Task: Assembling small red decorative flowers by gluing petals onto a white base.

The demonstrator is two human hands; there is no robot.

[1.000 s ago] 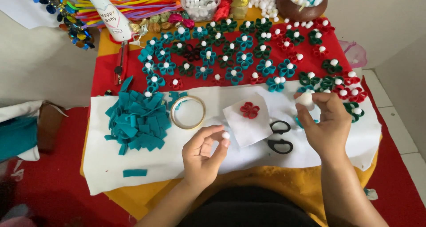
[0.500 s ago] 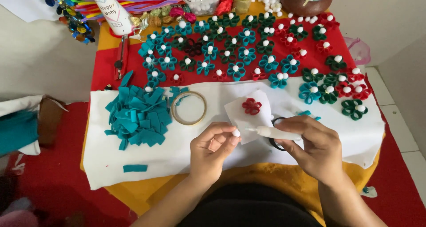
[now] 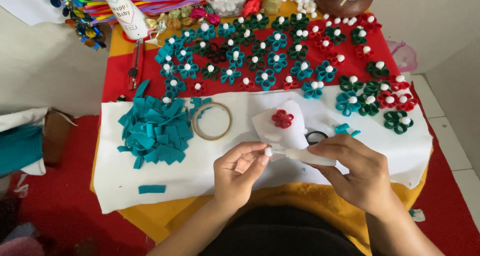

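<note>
White pompom (image 3: 268,151) pinched by left hand (image 3: 239,173), right hand (image 3: 357,171) gripping glue tube (image 3: 310,157), tape ring (image 3: 212,121) nearby

Small white pompom (image 3: 268,151) touching the translucent glue stick's (image 3: 310,157) tip

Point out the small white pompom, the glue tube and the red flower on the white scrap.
small white pompom (image 3: 268,151), head view, on the ball itself.
glue tube (image 3: 309,157), head view, on its pale body.
red flower (image 3: 282,118), head view, on its centre.
</note>
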